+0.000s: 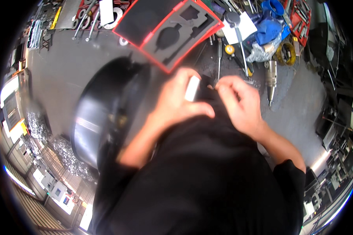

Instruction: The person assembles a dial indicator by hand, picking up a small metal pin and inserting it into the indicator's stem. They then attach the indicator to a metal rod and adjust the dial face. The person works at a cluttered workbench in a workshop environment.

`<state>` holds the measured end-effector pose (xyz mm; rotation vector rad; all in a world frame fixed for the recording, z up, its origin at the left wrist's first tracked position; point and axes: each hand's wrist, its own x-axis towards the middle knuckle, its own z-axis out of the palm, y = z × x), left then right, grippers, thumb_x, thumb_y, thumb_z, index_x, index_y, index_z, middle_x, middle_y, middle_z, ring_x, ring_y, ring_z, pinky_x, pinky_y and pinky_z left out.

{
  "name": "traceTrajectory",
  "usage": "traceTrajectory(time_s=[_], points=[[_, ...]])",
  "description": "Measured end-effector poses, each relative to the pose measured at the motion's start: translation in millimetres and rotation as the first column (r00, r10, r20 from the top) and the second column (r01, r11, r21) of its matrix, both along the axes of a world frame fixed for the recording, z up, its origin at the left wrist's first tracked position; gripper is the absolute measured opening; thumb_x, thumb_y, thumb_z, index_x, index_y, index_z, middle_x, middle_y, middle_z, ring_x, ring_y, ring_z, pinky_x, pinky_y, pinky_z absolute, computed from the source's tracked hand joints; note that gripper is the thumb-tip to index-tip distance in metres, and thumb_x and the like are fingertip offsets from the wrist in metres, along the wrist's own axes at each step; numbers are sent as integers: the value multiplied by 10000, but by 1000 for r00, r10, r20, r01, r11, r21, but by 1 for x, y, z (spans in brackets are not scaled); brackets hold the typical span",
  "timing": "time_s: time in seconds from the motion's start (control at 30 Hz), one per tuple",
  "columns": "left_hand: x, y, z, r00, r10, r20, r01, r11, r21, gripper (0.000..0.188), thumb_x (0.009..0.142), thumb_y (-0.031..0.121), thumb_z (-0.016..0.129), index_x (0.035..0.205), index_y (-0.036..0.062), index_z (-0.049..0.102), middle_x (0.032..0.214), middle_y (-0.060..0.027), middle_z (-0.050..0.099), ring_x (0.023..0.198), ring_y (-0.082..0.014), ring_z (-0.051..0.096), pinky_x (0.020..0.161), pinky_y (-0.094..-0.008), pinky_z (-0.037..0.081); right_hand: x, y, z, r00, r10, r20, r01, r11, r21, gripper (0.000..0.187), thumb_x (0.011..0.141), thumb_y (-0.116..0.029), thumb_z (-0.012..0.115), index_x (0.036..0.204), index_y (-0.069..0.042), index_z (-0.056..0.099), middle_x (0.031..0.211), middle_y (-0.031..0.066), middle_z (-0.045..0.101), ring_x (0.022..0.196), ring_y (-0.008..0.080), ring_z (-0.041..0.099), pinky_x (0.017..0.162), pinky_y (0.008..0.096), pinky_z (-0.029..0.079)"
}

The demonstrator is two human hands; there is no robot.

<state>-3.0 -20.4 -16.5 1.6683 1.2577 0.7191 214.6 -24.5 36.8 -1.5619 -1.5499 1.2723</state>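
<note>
In front of my body, my left hand is closed around a small white block-shaped object, its thumb stretched out to the right. Close by on the right, my right hand has its thumb and fingertips pinched together. Whatever lies in that pinch is too small and blurred to name. Just beyond both hands lies an open red case, its grey foam cut with shaped hollows. A large glossy black round part stands left of my left forearm.
A thin screwdriver, a yellow dial gauge and a metal spindle-like tool lie on the dark bench. Farther right are a blue cloth, clear plastic wrap and a yellow ring-shaped roll. Metal rings sit far left.
</note>
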Motion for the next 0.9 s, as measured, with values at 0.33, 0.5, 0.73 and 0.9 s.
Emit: traceTrajectory(time_s=[0.33,0.5,0.73,0.9], points=[[-29,56,5,936,327,-129,-331,943,-13,329,928,165,690,1192,8,572,943,-89,614,828,-191,593,750,-352,497,-20,129,-84,805,-138,577,-337,694,636,179,886,-122,687,1049,-109,760,880,70,702,832,290,696,760,414,553],[-32,68,-17,941,280,-189,-233,943,238,335,889,89,702,1201,-2,620,1192,-184,565,1027,-299,627,865,-401,531,-47,173,-119,720,-146,678,-442,656,611,133,848,-110,667,950,-125,751,942,34,685,943,270,646,835,425,498],[-22,74,-29,942,297,-158,-250,932,262,441,859,55,732,1293,50,659,1230,-165,586,1098,-333,651,942,-425,550,-46,186,-134,692,-162,704,-423,699,577,137,856,-112,671,938,-137,778,967,23,656,972,261,628,872,432,474],[-14,79,-43,942,313,-123,-261,912,317,643,852,2,711,1458,11,496,1350,-218,587,1214,-413,629,1001,-445,539,-47,173,-109,829,-166,534,-313,653,690,142,920,-147,696,1029,-110,779,1010,52,702,961,287,658,863,436,505]])
